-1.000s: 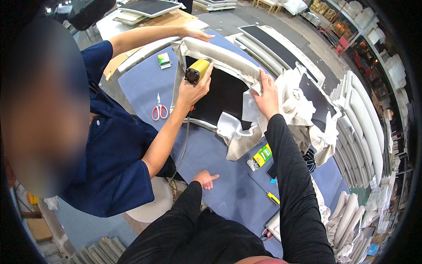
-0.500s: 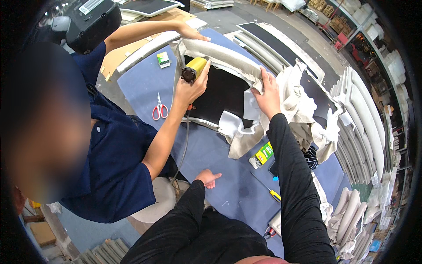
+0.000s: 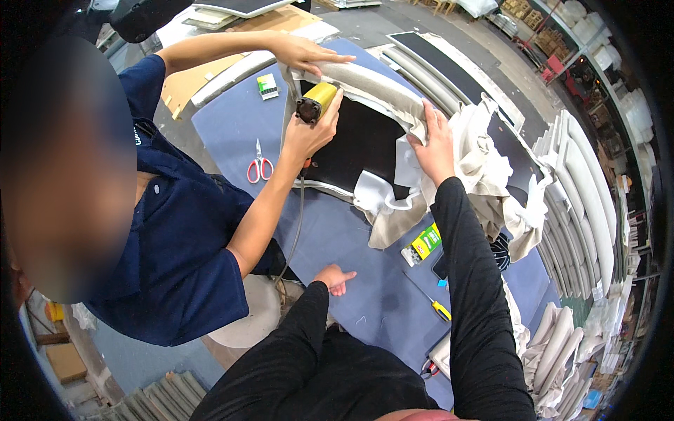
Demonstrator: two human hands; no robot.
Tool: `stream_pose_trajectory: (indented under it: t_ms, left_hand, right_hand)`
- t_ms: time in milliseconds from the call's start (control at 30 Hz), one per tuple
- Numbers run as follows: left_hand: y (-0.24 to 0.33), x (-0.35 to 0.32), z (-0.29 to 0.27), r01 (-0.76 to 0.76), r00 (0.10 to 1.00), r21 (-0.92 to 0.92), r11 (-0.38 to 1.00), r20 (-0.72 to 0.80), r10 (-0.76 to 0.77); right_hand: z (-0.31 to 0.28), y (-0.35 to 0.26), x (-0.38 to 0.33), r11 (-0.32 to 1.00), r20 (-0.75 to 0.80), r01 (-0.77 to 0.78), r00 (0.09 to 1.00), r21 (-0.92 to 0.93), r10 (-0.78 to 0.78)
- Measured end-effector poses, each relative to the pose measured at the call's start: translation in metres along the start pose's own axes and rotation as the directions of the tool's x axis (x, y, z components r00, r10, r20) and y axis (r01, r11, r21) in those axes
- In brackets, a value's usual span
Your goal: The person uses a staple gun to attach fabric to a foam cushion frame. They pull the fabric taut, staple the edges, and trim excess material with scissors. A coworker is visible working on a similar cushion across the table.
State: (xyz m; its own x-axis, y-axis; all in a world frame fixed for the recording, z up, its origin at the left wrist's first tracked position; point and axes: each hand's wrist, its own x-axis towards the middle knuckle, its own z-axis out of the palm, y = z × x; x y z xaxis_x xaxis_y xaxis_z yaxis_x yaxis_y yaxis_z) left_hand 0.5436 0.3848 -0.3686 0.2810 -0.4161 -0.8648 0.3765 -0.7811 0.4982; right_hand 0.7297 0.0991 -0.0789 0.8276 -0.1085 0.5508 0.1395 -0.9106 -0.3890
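On the blue-grey table lies an upholstered panel (image 3: pixel 358 144), its black backing up and beige fabric (image 3: pixel 379 83) folded over the far edge. My right hand (image 3: pixel 437 144) grips this fabric at the panel's right end, fingers over the padded edge and thumb on the inner side. My left hand (image 3: pixel 335 279) rests on the near part of the table, thumb stretched out, holding nothing. At my left, a co-worker presses a yellow staple gun (image 3: pixel 319 100) with a black end cap against the panel's left part. The co-worker's other hand (image 3: pixel 305 52) lies flat on the far edge.
Red-handled scissors (image 3: pixel 260 168) and a small green-white box (image 3: pixel 267 86) lie left. A yellow-green box (image 3: pixel 423 243) and a yellow-handled screwdriver (image 3: pixel 439 309) lie near my right forearm. Loose fabric (image 3: pixel 484 161) bunches at right, beside stacked pale panels (image 3: pixel 576 203). A hose (image 3: pixel 298 231) trails nearby.
The co-worker's far hand has slid right along the panel's far edge, and the staple gun has shifted slightly. My hands stay nearly in place; the whole view has moved a little.
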Motion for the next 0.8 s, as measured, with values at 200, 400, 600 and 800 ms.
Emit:
stream_pose_trajectory:
  t_ms: [200, 400, 600, 800]
  left_hand:
    - [0.0016, 0.0019, 0.0002, 0.011, 1.000, 0.021, 1.000, 0.014, -0.011]
    - [0.0041, -0.0033, 0.0000, -0.009, 1.000, 0.018, 1.000, -0.003, 0.009]
    - [0.0014, 0.0010, 0.0000, 0.002, 1.000, 0.035, 0.999, 0.003, -0.002]
    - [0.0043, 0.0023, -0.0011, 0.028, 0.999, 0.027, 0.999, 0.018, -0.029]
  right_hand:
    - [-0.0021, 0.0001, 0.0008, 1.000, -0.001, 0.005, 1.000, 0.005, -0.005]
    - [-0.0054, -0.0004, 0.0003, 0.998, 0.051, -0.030, 0.998, -0.050, 0.033]
    - [-0.0040, -0.0016, 0.0018, 0.998, 0.044, -0.026, 0.999, -0.061, 0.029]
    - [-0.0018, 0.0008, 0.0008, 1.000, 0.007, -0.011, 1.000, -0.014, 0.011]
